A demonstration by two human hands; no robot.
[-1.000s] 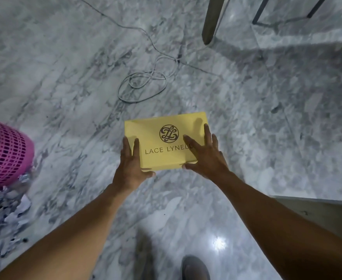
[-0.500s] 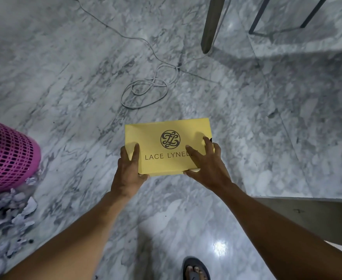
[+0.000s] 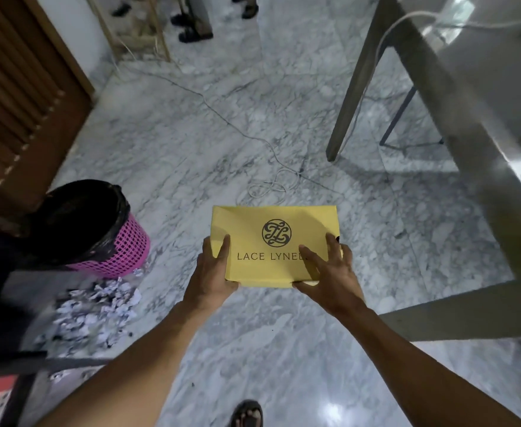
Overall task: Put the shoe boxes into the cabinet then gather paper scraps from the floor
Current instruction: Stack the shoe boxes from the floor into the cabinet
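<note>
Yellow shoe box held level in front of the body, above the marble floor, lid up, dark round logo and lettering facing the camera. Left hand clamps the near left corner, fingers over the lid, thumb tucked at the near edge. Right hand takes the near right corner, fingers fanned across the lid, thumb along the front edge. Card looks matt and stiff, with crisp edges and slight shading dents in the lid. Likely light; whether shoes are inside cannot be told. A two-corner hold suits it; gripping lower on the walls would stop a loose lid lifting off. Floor is polished grey-veined stone, glossy, possibly slick underfoot. To the left, a pink mesh bin with a black liner, and crumpled pale paper scraps heaped beside it. Thin cable coiled beyond the box. Brown louvred door far left; cannot tell if it is the cabinet.
</note>
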